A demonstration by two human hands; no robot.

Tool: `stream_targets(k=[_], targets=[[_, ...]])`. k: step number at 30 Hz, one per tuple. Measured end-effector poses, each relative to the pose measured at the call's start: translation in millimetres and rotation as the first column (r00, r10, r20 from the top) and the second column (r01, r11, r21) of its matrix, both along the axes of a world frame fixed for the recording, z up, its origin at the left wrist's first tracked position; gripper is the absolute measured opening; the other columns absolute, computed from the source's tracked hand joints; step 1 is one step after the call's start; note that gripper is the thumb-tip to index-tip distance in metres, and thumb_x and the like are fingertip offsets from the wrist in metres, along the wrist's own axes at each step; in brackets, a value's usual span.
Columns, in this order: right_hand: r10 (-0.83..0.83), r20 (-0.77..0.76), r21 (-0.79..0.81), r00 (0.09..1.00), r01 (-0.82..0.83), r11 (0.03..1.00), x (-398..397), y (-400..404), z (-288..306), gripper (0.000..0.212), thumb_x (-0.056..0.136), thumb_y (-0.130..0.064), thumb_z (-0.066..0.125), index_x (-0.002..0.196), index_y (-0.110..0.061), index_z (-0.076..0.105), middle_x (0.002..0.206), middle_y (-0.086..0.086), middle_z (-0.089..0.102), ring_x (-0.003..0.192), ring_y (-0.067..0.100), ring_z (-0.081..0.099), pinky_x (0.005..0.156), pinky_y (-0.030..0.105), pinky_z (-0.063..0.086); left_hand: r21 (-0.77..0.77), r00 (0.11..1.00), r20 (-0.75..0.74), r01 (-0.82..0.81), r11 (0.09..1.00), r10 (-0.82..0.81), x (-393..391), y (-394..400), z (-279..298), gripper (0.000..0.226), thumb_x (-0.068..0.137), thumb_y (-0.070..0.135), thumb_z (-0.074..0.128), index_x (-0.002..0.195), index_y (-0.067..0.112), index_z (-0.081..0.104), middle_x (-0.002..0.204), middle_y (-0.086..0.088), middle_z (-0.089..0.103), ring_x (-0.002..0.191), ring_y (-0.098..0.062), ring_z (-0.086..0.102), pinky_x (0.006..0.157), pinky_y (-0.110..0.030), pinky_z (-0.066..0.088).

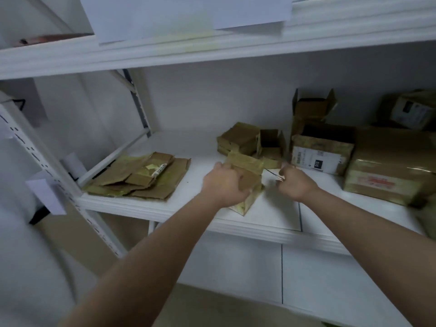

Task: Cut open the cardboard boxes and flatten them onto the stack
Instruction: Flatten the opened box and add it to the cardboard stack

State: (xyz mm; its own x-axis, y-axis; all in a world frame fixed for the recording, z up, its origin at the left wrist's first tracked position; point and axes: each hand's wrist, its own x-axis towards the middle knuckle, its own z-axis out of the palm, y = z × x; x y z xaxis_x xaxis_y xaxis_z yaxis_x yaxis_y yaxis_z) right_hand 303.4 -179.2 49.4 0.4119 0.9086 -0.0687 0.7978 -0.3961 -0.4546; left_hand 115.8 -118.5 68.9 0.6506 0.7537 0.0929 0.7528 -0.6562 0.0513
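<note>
Several flattened pieces are already lying on the stack (pixel 139 177) at the shelf's (pixel 271 215) left; uncut boxes (pixel 323 149) are waiting at right. The left hand (pixel 224 185) is gripping the small box (pixel 247 178) mid-shelf, its long axis running away from the person. The right hand (pixel 295 182) is clenching a thin blade (pixel 273 173) pointing left at it.

Bare shelf (pixel 200 147) lies open left of the left hand (pixel 224 185) up to the flattened stack (pixel 139 177); upright boxes (pixel 323 149) crowd behind and right of the right hand (pixel 295 182).
</note>
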Motion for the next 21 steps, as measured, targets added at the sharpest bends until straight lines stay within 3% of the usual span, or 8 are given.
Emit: stream_targets(k=[4, 6, 10, 12, 14, 17, 19, 21], targets=[[0.013, -0.06, -0.043, 0.998, -0.015, 0.999, 11, -19, -7, 0.038, 0.091, -0.019, 0.051, 0.127, -0.009, 0.043, 0.123, 0.011, 0.054, 0.105, 0.026, 0.054, 0.085, 0.035, 0.048, -0.208, 0.978, -0.205, -0.078, 0.975, 0.035, -12, 10, -7, 0.065, 0.091, 0.048, 0.052, 0.15, 0.036, 0.026, 0.16, -0.005, 0.01, 0.146, -0.036, 0.004, 0.11, -0.064, 0.018], [0.038, -0.116, -0.055, 0.993, -0.045, 0.998, 12, -25, -10, 0.041, 0.09, -0.014, 0.051, 0.13, -0.008, 0.042, 0.124, 0.011, 0.052, 0.105, 0.025, 0.053, 0.08, 0.032, 0.045, -0.149, 0.972, -0.21, -0.14, 0.979, 0.107, -14, 9, -18, 0.062, 0.093, 0.056, 0.047, 0.149, 0.038, 0.026, 0.155, -0.007, 0.023, 0.139, -0.037, 0.02, 0.107, -0.058, 0.029], [0.043, -0.224, -0.019, 0.974, -0.049, 0.999, 12, -27, -14, 0.036, 0.09, -0.01, 0.05, 0.125, -0.005, 0.044, 0.119, 0.013, 0.051, 0.1, 0.025, 0.051, 0.076, 0.03, 0.042, 0.1, 0.961, -0.082, -0.255, 0.962, 0.263, 2, -4, -18, 0.049, 0.096, 0.059, 0.033, 0.12, 0.026, 0.06, 0.128, -0.011, 0.048, 0.106, -0.029, 0.05, 0.082, -0.037, 0.045], [0.018, -0.32, -0.001, 0.947, -0.019, 1.0, 14, -27, -15, 0.029, 0.089, -0.005, 0.046, 0.118, -0.005, 0.047, 0.111, 0.015, 0.054, 0.087, 0.025, 0.054, 0.066, 0.029, 0.044, 0.034, 0.974, -0.034, -0.224, 0.974, 0.225, 10, -6, -13, 0.048, 0.096, 0.058, 0.034, 0.113, 0.024, 0.063, 0.125, -0.011, 0.049, 0.097, -0.026, 0.052, 0.076, -0.034, 0.044], [-0.008, -0.429, 0.018, 0.903, 0.017, 1.0, 16, -26, -17, 0.023, 0.089, -0.002, 0.042, 0.109, -0.007, 0.05, 0.099, 0.018, 0.061, 0.068, 0.023, 0.058, 0.051, 0.028, 0.045, 0.042, 0.983, -0.09, -0.154, 0.987, 0.158, 11, -1, -11, 0.05, 0.094, 0.061, 0.037, 0.125, 0.029, 0.058, 0.133, -0.013, 0.046, 0.116, -0.031, 0.045, 0.09, -0.041, 0.043], [-0.009, -0.485, 0.025, 0.874, 0.024, 0.999, 17, -27, -20, 0.017, 0.09, -0.003, 0.041, 0.103, -0.008, 0.052, 0.085, 0.019, 0.066, 0.055, 0.022, 0.056, 0.045, 0.027, 0.044, -0.108, 0.976, -0.175, -0.152, 0.982, 0.132, -2, 9, -13, 0.062, 0.091, 0.064, 0.042, 0.147, 0.04, 0.031, 0.158, -0.008, 0.013, 0.144, -0.037, 0.015, 0.11, -0.059, 0.02], [0.003, -0.509, 0.022, 0.861, 0.01, 1.0, 15, -29, -23, 0.016, 0.091, -0.003, 0.04, 0.101, -0.008, 0.052, 0.079, 0.017, 0.065, 0.053, 0.022, 0.053, 0.045, 0.027, 0.043, -0.213, 0.979, -0.105, -0.193, 0.958, 0.174, -8, 13, -21, 0.064, 0.093, 0.059, 0.045, 0.15, 0.038, 0.024, 0.159, -0.008, 0.011, 0.137, -0.035, 0.034, 0.109, -0.05, 0.03], [0.009, -0.517, 0.026, 0.856, 0.005, 1.0, 14, -31, -23, 0.015, 0.091, -0.003, 0.04, 0.097, -0.009, 0.052, 0.077, 0.015, 0.064, 0.054, 0.022, 0.051, 0.045, 0.027, 0.041, -0.16, 0.974, -0.032, -0.228, 0.96, 0.226, -3, 10, -25, 0.06, 0.093, 0.057, 0.047, 0.144, 0.028, 0.039, 0.144, -0.014, 0.03, 0.112, -0.032, 0.056, 0.098, -0.041, 0.044]])
